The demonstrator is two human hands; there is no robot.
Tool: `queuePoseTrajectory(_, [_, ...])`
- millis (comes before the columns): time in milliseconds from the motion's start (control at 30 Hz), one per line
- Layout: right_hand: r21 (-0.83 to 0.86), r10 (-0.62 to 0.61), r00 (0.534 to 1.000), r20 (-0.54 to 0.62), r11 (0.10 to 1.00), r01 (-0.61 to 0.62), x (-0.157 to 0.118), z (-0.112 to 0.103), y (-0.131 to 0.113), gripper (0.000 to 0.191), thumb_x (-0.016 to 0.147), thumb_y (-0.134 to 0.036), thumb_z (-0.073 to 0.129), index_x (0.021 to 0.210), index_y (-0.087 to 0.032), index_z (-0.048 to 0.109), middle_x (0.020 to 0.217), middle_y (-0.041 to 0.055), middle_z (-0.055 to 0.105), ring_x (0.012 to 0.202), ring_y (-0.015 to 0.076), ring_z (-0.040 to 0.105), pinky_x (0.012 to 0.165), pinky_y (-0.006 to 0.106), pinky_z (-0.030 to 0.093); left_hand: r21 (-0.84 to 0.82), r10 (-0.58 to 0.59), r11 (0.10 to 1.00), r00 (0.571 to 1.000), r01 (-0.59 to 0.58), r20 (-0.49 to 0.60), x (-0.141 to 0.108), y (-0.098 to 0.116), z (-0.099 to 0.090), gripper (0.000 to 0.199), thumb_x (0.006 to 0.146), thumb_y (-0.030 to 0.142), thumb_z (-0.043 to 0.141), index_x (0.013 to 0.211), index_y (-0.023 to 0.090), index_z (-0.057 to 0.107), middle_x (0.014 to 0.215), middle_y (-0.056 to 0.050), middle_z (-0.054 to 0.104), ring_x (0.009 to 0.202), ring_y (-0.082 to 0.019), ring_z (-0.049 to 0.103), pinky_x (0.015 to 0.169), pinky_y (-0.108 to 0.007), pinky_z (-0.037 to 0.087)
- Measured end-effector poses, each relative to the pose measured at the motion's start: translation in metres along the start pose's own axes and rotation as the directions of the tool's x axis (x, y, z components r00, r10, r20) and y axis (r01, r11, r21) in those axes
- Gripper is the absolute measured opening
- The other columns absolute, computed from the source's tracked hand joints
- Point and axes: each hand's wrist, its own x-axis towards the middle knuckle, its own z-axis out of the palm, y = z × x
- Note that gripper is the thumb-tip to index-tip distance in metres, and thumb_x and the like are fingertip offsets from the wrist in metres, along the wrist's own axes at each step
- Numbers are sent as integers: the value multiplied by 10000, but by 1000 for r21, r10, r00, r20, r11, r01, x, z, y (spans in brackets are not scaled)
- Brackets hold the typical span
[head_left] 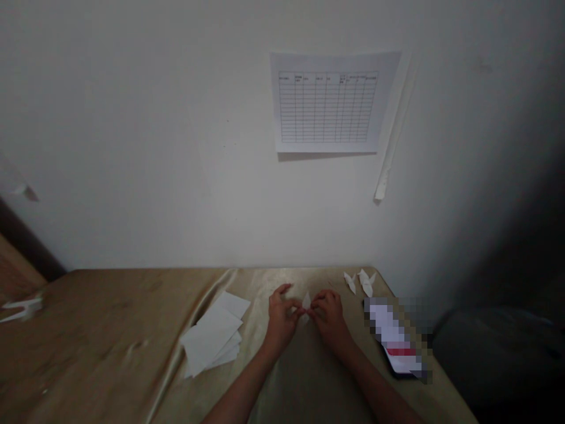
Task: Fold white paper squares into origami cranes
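- Both the left hand (282,318) and the right hand (330,317) are low in the middle of the frame, close to each other.
- Between them is a small white paper (307,300) with a pointy top.
- The left hand's fingers pinch the paper on its left side, and one finger sticks up away from it.
- The right hand's fingers pinch it on the other side, with the rest curled.
- Under the hands is a bench (106,341) with a shiny, tan cloth on it. The cloth has a long wrinkle left of the hands.
- A messy pile of white sheets (216,333) lies at the lower left of the middle, one on top of another.
- Two little folded white papers, a thin one (350,282) and a wider one (366,284), sit near each other, up and to the right of the right hand.
- Below those two lies a phone (392,338), tilted, with its screen blurred into squares.
- On the wall (154,147), right of the top middle, hangs a printed page (329,106) with a grid. A white strip (392,147) slants just beside it.
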Motion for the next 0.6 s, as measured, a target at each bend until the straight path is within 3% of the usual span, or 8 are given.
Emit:
queuePoseTrajectory(267, [-67, -82, 996, -32, 995, 79, 1, -4, -1, 70, 869, -320, 679, 841, -262, 708, 1020, 49, 638, 1088, 254, 494, 995, 459, 374, -8, -23, 1000, 1000, 23, 7, 2, -3, 3, 31, 749, 232, 784, 779, 240, 784, 1351, -89, 561, 1220, -299, 543, 1047, -543, 454])
queuePoseTrajectory(600, [-61, -30, 999, -44, 998, 27, 2, -3, 4, 71, 882, -254, 645, 865, -246, 713, 1003, 57, 658, 1062, 249, 510, 989, 458, 379, 86, 9, 996, 997, -16, 79, 1, -3, 2, 55, 739, 302, 801, 781, 267, 800, 1378, -85, 577, 1222, -316, 553, 1041, -540, 456])
